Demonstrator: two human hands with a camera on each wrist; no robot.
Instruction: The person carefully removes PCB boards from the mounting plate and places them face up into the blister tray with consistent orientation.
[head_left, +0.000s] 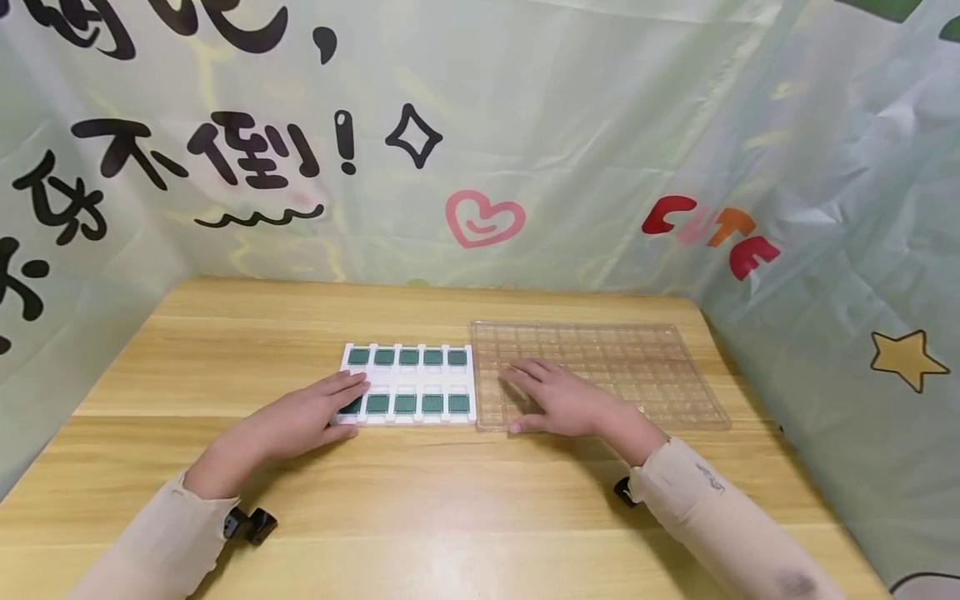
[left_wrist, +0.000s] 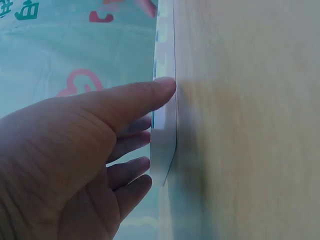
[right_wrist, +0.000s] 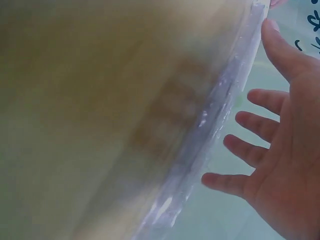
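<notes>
A white tray (head_left: 420,382) lies flat, with green square chips resembling circuit boards (head_left: 405,404) set in two rows. My left hand (head_left: 303,417) rests at the tray's left end, its fingers over the top and covering part of a chip. In the left wrist view, the thumb (left_wrist: 162,90) touches the tray's side edge (left_wrist: 165,117). Directly right of the white tray lies a clear plastic tray (head_left: 637,367) divided into many small compartments. Over its left part is my right hand (head_left: 562,400), fingers spread and holding nothing; in the right wrist view the fingers (right_wrist: 250,150) look apart from the tray.
Both trays lie on a wooden table (head_left: 435,517). A printed cloth (head_left: 585,167) hangs behind the table and along its sides. Black devices (head_left: 251,525) are worn at both wrists, under beige sleeves (head_left: 720,508).
</notes>
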